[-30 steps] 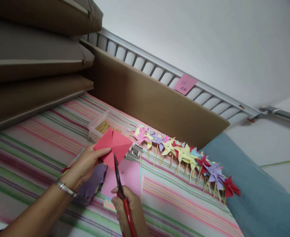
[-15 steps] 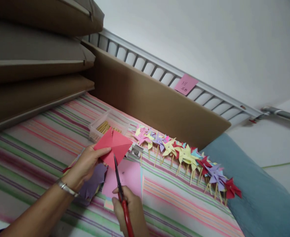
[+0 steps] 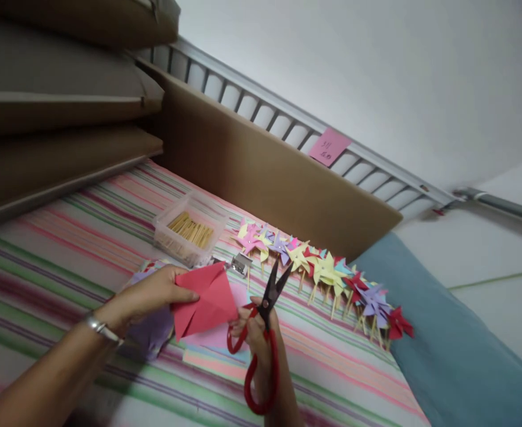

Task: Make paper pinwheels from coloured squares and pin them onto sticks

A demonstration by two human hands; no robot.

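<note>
Head camera: the left hand (image 3: pixel 154 293) pinches the red paper square (image 3: pixel 205 302) by its left edge, thumb on top and fingers (image 3: pixel 185 295) closed on it from beneath, so the sheet is lifted a little above the striped sheet (image 3: pixel 332 379) and the stack of coloured paper (image 3: pixel 216 356) under it. The square is turned like a diamond, one corner up toward the clear box of wooden sticks (image 3: pixel 189 228), its right corner reaching out toward the right hand. Creases cross its face; whether it carries cuts I cannot tell.

The right hand (image 3: pixel 261 341) is closed through the red loops of the scissors (image 3: pixel 267 305). Their long axis runs from the handles, near the person, up and slightly right to the tips. The blades stand parted in a narrow V, pointing away from the person at the row of paper pinwheels (image 3: pixel 327 273). The paper lies to the left of the blades and just beside the handle loop, not between the blades; its right corner is the part nearest the pivot. So the right hand is the nearer one to that free corner, the left hand holding the far side.

Purple paper pieces (image 3: pixel 151 332) lie under the left hand, and a small metal clip-like thing (image 3: pixel 242 264) sits just beyond the paper's top corner
</note>
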